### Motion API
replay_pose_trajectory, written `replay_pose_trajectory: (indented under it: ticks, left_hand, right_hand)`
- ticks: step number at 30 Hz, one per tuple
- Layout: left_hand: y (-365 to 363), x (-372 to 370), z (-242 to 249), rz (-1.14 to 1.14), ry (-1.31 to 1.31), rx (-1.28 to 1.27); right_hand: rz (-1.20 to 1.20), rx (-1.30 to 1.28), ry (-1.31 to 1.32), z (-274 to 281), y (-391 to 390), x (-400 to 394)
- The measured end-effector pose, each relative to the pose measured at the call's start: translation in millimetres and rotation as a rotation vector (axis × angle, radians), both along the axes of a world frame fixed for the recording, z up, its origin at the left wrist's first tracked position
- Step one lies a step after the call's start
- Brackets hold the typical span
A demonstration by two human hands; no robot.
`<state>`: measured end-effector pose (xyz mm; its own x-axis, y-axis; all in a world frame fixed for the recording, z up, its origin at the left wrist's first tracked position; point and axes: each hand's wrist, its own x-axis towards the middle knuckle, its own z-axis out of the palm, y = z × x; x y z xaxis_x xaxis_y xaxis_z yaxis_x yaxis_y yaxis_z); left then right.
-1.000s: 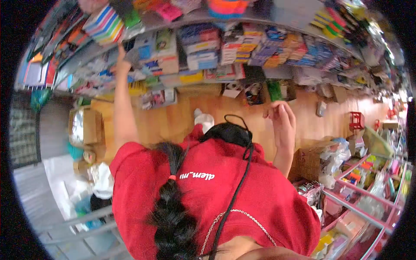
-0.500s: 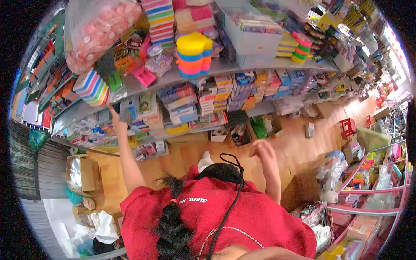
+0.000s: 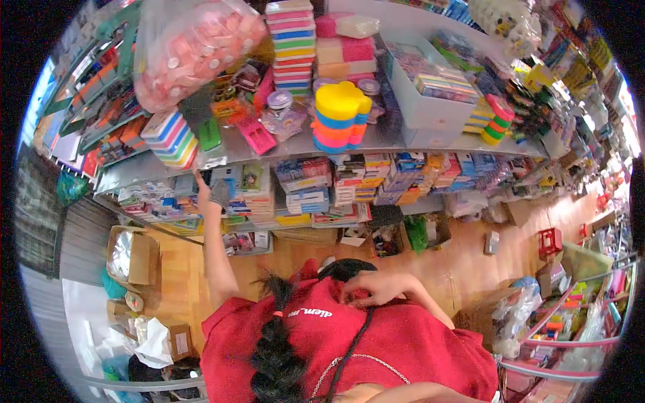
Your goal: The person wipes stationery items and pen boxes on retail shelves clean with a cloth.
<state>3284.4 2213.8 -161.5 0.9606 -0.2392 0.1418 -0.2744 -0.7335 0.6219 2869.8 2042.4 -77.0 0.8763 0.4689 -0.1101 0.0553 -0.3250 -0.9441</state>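
Observation:
My left hand (image 3: 206, 197) reaches out to the shelf, its index finger stretched up to the lower corner of a stack of striped, multicoloured boxes (image 3: 170, 140). The stack leans over the shelf edge. Packaged goods and a small grey item lie right beside this hand; I cannot make out that item. My right hand (image 3: 376, 287) is drawn in against the chest, fingers bent over the red shirt (image 3: 403, 336) and the top of a black cord (image 3: 355, 339). Whether the fingers grip cord or cloth is hidden.
On the upper shelf (image 3: 269, 156) stand yellow-topped flower-shaped containers (image 3: 341, 117), a pink case (image 3: 256, 136), a green packet (image 3: 209, 134) and a grey-white bin (image 3: 430, 107). A large bag of pink items (image 3: 198, 54) hangs over the left end. Cardboard boxes (image 3: 140, 258) sit on the wooden floor.
My right hand has come in from beside the body to the chest. The left finger stays at the striped stack. The view has shifted, so the shelf appears farther right and lower.

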Motion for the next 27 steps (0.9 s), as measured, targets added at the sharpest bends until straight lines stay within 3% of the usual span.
replay_pose_trajectory:
  ticks: [2, 6, 11, 13, 15, 17, 23, 26, 27]
  left_hand:
    - [1.7, 2.2, -6.2, -0.067, -0.102, -0.161]
    - [4.1, 12.1, -9.3, -0.033, -0.041, -0.048]
    - [14.8, 21.0, -19.1, -0.112, -0.088, -0.074]
    - [20.1, 17.5, -17.6, -0.149, -0.192, -0.098]
    - [19.4, 7.7, 4.6, -0.086, -0.055, 0.023]
    - [23.9, 13.0, -4.3, -0.156, -0.181, -0.04]
    - [27.7, -6.8, 38.1, -0.12, 0.059, 0.09]
    - [29.2, -3.6, 31.8, -0.134, 0.019, 0.077]
    - [27.0, -1.0, 28.9, -0.114, 0.018, 0.078]
  right_hand:
    - [0.051, -0.027, -0.069, -1.4, 5.6, -1.6]
    - [0.135, -0.112, 0.008, 21.2, 18.7, -13.6]
    - [0.213, 0.07, 0.154, 16.3, 36.7, -21.9]
    - [0.112, 0.139, 0.039, 7.1, 62.7, -16.7]
    - [0.11, 0.092, -0.072, -5.1, 88.7, -8.4]
    - [0.216, 0.093, 0.049, -0.1, 100.6, -5.1]
    - [0.389, 0.041, 0.204, 18.8, 95.7, -15.2]
    - [0.435, 0.13, 0.252, 19.6, 102.0, -3.6]
    - [0.39, 0.208, 0.15, 7.2, 110.2, 2.4]
